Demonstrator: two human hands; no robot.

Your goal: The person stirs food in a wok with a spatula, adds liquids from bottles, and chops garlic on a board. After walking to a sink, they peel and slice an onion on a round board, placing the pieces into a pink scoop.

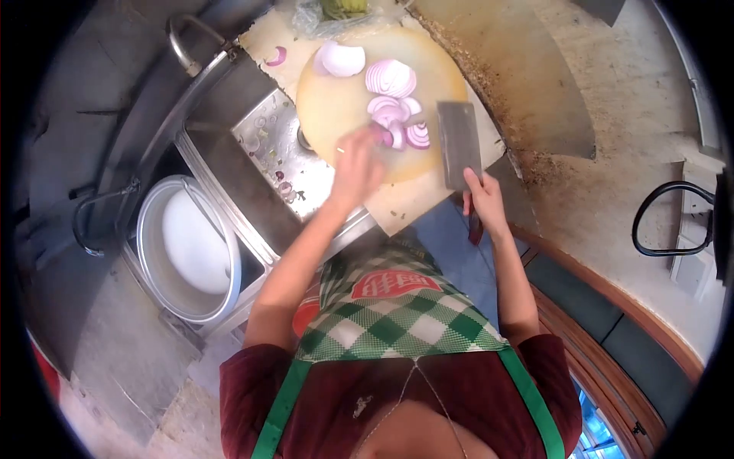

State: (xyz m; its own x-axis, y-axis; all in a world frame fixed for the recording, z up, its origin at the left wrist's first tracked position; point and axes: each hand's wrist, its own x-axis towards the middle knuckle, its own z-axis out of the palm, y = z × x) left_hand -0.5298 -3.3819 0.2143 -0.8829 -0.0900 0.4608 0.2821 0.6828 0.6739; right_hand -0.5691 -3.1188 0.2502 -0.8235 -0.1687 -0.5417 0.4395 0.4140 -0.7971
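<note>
My left hand (358, 168), blurred by motion, has its fingers curled at the near-left side of the round cutting board (329, 115). A purple onion piece (384, 136) is at its fingertips, blurred as well. Around it lie cut red onion slices (390, 111) and a small onion wedge (418, 136). Farther back sit a sliced onion half (391, 78) and a peeled onion piece (342, 60). My right hand (485, 200) grips the handle of a cleaver (459, 141), whose broad blade shows flat over the board's right edge.
Left of the board is a metal sink (229, 130) with onion scraps inside and a faucet (183, 46) behind. A large pot (229, 302) holding something white stands beside it. A plastic bag (310, 21) lies behind the board. A stained wall panel (527, 84) is at the right.
</note>
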